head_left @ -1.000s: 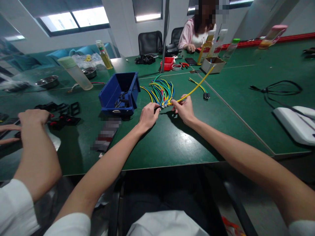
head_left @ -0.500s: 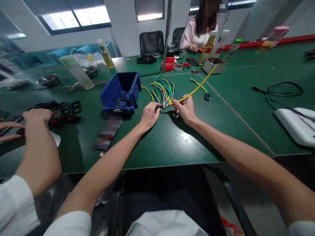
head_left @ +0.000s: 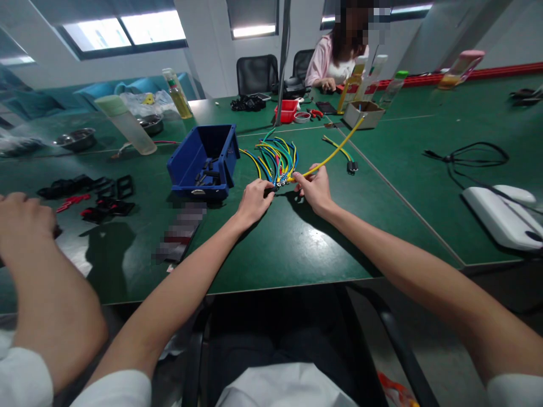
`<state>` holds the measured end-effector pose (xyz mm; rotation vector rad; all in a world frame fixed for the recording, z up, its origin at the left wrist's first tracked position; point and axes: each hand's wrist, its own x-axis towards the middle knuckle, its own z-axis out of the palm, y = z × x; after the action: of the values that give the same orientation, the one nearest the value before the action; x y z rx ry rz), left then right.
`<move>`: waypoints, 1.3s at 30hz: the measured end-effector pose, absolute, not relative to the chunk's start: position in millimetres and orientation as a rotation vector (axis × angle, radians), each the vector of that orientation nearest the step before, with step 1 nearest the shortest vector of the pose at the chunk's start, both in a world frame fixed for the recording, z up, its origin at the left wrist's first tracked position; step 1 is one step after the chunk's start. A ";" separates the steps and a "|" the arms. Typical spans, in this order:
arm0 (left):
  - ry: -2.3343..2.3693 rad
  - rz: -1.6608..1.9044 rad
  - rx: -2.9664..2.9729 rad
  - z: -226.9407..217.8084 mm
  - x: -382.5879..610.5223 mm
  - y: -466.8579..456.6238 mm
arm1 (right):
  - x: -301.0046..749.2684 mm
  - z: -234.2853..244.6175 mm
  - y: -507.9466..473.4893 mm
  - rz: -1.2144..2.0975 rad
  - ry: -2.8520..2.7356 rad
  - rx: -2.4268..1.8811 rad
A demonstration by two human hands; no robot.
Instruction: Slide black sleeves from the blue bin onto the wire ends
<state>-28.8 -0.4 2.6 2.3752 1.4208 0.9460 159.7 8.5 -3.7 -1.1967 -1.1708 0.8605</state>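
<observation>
My right hand (head_left: 314, 189) is closed, pinching a long yellow wire (head_left: 339, 147) near its lower end; the wire's free end sticks up to the right. My left hand (head_left: 255, 200) is closed at the fingertips on a small black part, mostly hidden by the fingers. Between both hands lie the metal-tipped ends of a bundle of yellow, blue and green wires (head_left: 282, 148), which fans out away from me on the table. To the right of the bundle are short yellow and green wires ending in black connectors (head_left: 352, 167).
A blue bin (head_left: 199, 193) with black parts stands left of the wires, with a dark packet (head_left: 180, 232) in front. A co-worker's arm (head_left: 51, 288) reaches in at far left near black and red parts (head_left: 108, 206). A white device (head_left: 500, 217) lies right. Another person sits across the green table (head_left: 407, 209).
The co-worker's arm at far left has drawn back toward the left edge, uncovering more red and black parts. My hands keep their hold with little motion; the view has shifted slightly.
</observation>
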 end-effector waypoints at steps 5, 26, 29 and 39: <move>1.381 0.970 2.384 3.2 -29.5 0.2 | 160.0 -3.8 8.2 0.866 -1.174 -1.197; 1.385 1.078 2.325 10.9 -26.3 -3.4 | 158.5 -2.5 6.1 0.834 -1.203 -1.133; 1.393 1.066 2.318 12.6 -25.8 -4.4 | 158.5 -2.8 6.3 0.837 -1.205 -1.132; 1.333 1.147 2.335 9.8 -25.9 -3.3 | 158.0 -3.5 6.9 0.834 -1.216 -1.079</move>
<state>-25.9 -3.3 9.8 2.3349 1.3335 1.1473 158.0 6.9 -3.5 -1.0785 -1.2159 0.8337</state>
